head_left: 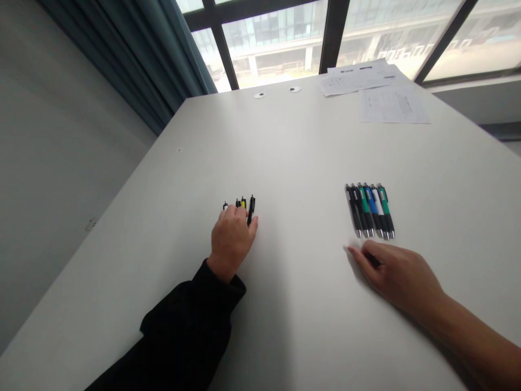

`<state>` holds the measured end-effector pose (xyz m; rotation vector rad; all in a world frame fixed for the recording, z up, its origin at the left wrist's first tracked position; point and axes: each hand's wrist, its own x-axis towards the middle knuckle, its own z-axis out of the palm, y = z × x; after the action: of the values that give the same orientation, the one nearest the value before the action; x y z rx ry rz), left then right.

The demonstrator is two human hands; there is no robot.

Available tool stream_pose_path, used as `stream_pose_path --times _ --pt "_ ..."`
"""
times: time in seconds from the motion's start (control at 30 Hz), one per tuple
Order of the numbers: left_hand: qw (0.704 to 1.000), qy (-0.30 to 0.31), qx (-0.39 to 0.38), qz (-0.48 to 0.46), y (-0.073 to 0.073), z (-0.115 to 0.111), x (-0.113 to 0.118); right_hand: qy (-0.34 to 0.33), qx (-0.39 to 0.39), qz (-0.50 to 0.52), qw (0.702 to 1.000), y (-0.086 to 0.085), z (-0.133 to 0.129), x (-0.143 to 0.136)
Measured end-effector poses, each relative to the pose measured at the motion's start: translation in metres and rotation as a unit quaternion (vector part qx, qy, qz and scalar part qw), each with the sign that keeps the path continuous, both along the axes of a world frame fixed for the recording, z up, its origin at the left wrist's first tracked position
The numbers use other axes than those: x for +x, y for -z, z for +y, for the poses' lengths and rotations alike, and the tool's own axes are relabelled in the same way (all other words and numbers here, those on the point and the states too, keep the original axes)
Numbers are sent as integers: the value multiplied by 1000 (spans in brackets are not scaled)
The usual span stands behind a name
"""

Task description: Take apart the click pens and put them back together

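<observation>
My left hand [231, 239], with a black sleeve at the wrist, lies over a small group of pens at the left-middle of the table. Its fingers close round them, the thumb beside a black pen [251, 206]. A yellow-and-black pen [243, 202] and a white-topped pen [225, 206] stick out past the fingers; the lower parts are covered. My right hand [401, 274] rests on the table in a loose curl, thumb stretched out, with no object visible in it. Just beyond it lies a neat row of pens [369, 210] in black, green, blue and white.
The white table [301, 157] carries loose printed papers [393, 103] at its far right. Two round cable holes [294, 89] sit near the far edge. Behind are windows [277, 38]; a blue curtain [163, 60] and a wall border the left side.
</observation>
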<state>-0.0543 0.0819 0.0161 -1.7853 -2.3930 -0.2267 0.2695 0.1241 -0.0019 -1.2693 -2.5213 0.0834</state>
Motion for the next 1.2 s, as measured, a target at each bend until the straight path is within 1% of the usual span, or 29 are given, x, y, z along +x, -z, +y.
stream_pose_path --times 0.1,0.13,0.2,0.3,0.37,0.43,0.5,0.73,0.8,0.87,0.97,1.07,1.13,1.2 --pt "999 32 1 -38 0 0 4 -5 7 7 1000 0 0 0" --pt "997 54 2 -58 -2 -1 8 -7 0 15 1000 -1 0 0" --pt "988 117 4 -105 -5 -4 20 -20 -35 54 998 -2 -2 0" --pt "957 248 -1 -149 -8 -13 46 -58 -108 147 982 -5 -6 0" --pt "934 318 2 -163 -7 -19 62 -94 -143 184 968 -7 -8 0" --pt "921 355 0 -162 -4 -23 72 -132 -159 197 958 -9 -9 -1" --pt "912 379 4 -157 -1 -25 77 -153 -158 205 954 -9 -10 0" --pt "896 404 32 -182 2 -24 73 -125 -151 224 955 -7 -8 0" --pt "885 410 32 -218 3 -23 72 -123 -141 230 955 -6 -7 -1" --pt "867 407 30 -285 5 -23 70 -116 -140 236 955 -6 -7 -2" --pt "837 373 43 -398 6 -24 63 -99 -149 243 953 -6 -7 -1" --pt "815 313 55 -485 7 -28 50 -70 -162 255 951 -6 -7 1" --pt "788 277 39 -549 9 -34 41 -56 -166 263 949 -5 -7 2" --pt "760 254 34 -597 12 -39 34 -49 -171 268 947 -4 -7 2"
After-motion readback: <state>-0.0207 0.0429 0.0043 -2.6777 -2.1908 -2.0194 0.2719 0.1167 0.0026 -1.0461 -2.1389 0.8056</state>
